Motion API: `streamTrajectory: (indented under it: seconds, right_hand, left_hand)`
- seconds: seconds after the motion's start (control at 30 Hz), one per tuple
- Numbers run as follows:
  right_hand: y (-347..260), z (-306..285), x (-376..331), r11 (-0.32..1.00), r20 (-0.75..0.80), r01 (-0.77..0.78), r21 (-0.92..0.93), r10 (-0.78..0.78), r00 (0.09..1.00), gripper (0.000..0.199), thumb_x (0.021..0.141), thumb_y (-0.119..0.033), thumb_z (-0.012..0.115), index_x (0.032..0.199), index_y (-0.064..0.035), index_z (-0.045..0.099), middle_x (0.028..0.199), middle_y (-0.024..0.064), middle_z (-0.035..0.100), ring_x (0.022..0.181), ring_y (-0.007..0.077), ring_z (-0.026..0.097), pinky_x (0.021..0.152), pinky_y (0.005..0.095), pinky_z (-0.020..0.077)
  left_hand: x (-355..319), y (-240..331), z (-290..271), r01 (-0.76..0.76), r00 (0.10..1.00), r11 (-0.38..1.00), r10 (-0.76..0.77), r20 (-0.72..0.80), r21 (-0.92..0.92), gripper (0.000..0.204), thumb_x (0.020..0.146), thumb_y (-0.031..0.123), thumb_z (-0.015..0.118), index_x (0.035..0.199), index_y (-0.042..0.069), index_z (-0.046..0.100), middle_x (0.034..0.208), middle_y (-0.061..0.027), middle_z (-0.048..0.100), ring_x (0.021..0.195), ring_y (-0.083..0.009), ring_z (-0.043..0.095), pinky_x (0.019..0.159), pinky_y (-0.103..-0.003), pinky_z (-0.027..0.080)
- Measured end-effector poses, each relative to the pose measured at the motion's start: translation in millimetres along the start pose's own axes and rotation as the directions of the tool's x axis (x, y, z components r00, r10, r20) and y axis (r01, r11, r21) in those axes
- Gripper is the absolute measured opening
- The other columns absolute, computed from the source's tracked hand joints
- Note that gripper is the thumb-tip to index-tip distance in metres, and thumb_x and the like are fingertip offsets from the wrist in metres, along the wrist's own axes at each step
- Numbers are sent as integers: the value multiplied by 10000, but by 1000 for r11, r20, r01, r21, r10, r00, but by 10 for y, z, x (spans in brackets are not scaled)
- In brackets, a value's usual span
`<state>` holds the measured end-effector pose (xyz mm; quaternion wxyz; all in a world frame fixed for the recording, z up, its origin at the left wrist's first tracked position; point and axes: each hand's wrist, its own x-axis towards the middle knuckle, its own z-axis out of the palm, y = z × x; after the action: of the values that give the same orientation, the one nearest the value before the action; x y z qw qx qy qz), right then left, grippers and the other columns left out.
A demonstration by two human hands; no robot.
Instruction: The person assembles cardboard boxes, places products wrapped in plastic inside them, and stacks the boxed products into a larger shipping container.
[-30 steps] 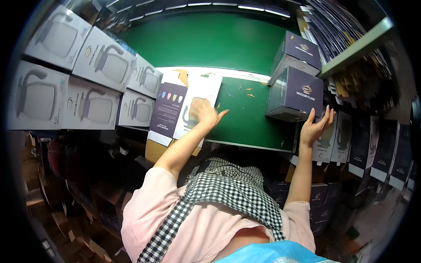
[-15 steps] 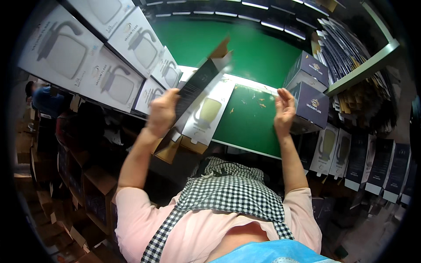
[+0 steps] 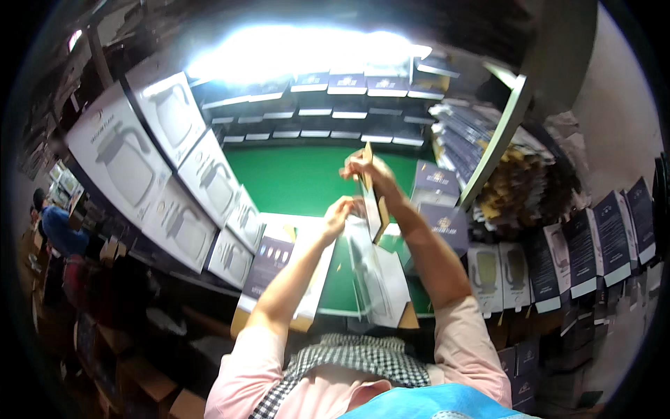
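A partly folded white and dark carton (image 3: pixel 380 283) stands tilted above the middle of the green work surface, its brown inner flaps showing. My right hand (image 3: pixel 368 171) reaches over its far end, with fingers closed around the top flap. At the carton's upper left edge is my left hand (image 3: pixel 338 215), its fingers bent in and pinching that edge. To the left, partly behind my left forearm, lies another dark and white carton (image 3: pixel 269 262) with a picture panel.
Printed jug boxes (image 3: pixel 178 227) are stacked at the left. Two small dark boxes (image 3: pixel 440 223) stand at the right, near a pile of flattened cartons (image 3: pixel 502 167) behind a pale post (image 3: pixel 497 136). More cartons (image 3: pixel 583 244) line the right side. A bright lamp (image 3: pixel 300 52) hangs ahead.
The view has tilted up. My left hand has brought a carton from the left to the middle, and my right hand has moved from beside the small boxes onto its far end.
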<state>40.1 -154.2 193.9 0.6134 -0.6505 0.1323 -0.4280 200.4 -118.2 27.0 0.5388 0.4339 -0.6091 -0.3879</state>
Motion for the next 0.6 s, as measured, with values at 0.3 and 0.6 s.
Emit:
streamTrajectory:
  seconds: [0.3, 0.6]
  right_hand:
    - [-76, -731, -238, 824, -514, -27, -566, -328, 793, 253, 984, -256, 454, 978, -47, 597, 777, 69, 671, 769, 162, 654, 712, 316, 495]
    - [-637, -461, -769, 782, 189, -66, -620, 230, 955, 929, 906, -668, 484, 1540, -45, 213, 1409, 234, 463, 1310, 315, 441, 1096, 468, 321]
  left_hand:
    - [-844, 2224, 502, 3, 955, 997, -25, 296, 75, 770, 959, 317, 604, 1518, -45, 218, 1425, -189, 458, 1306, -229, 447, 1087, -328, 320]
    - [-529, 1580, 267, 94, 936, 830, -262, -235, -549, 713, 1008, 572, 366, 1443, 7, 365, 1241, -145, 558, 1124, -197, 549, 945, -297, 469]
